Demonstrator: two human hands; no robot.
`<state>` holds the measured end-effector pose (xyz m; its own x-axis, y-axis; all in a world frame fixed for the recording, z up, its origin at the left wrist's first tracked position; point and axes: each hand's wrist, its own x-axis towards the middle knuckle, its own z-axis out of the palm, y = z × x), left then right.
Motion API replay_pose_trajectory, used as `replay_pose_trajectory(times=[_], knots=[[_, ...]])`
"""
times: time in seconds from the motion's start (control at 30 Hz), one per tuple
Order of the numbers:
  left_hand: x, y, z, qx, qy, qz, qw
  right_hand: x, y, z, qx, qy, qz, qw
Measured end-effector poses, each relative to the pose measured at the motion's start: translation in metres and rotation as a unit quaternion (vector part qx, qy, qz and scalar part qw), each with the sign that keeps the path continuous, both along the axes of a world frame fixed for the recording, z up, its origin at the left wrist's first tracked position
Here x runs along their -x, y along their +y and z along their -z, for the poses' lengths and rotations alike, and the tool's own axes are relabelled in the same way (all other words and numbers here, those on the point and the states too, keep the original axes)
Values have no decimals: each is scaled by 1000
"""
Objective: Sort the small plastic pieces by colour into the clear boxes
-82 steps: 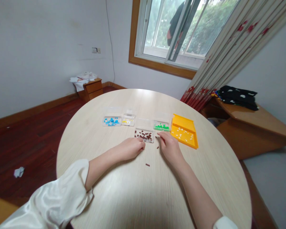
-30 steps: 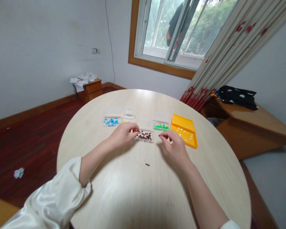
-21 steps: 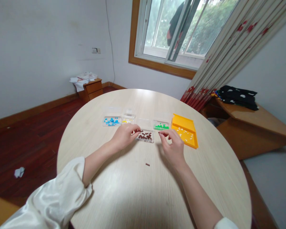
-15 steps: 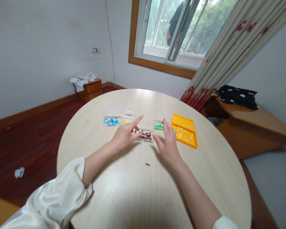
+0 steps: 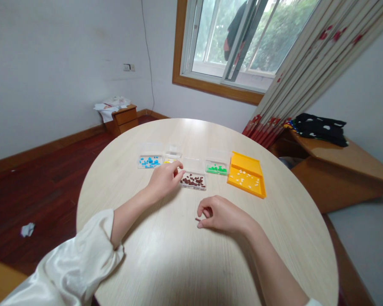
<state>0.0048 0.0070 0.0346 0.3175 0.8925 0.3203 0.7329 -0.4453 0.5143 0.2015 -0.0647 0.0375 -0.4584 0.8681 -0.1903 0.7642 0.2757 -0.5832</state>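
Note:
My left hand (image 5: 164, 179) rests curled on the round table (image 5: 178, 263), its thumb and fingers pinched at the left edge of a clear box of dark red bricks (image 5: 194, 181). Nearer to me, my right hand (image 5: 218, 214) lies on the table. Its thumb and forefinger close around a small loose dark red piece (image 5: 197, 219) that lies on the tabletop.
A row of small boxes stands behind the hands: blue bricks (image 5: 150, 161), yellow bricks (image 5: 171, 161), green bricks (image 5: 216, 169), and an orange tray (image 5: 246, 163) with white pieces. A wooden bench with dark cloth (image 5: 322, 127) is at the right, under a curtain.
My right hand has drawn back from the boxes toward me and now pinches the loose dark red piece. My left hand's raised forefinger has curled back onto the box edge.

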Motion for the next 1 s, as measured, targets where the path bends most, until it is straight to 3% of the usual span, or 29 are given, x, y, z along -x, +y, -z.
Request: replay_pose_trajectory(times=[0.23,0.33,0.47,0.57,0.8,1.0], knots=[[1,5,7,56,39,-4,998,3,-2,1,-4,16,-18,1000],[0,6,11,66,42,-7,997,0,2,2,-108,75,52,990],[-1,8,17,68,33,26,997,-4,13,8,-272,146,164,937],[-3,8,25,71,11,65,995,-7,19,17,-330,161,212,906],[-5,9,32,84,-9,113,990,-13,27,33,-357,152,233,892],[-1,11,26,67,-78,59,993,-19,30,32,-366,172,301,864]])
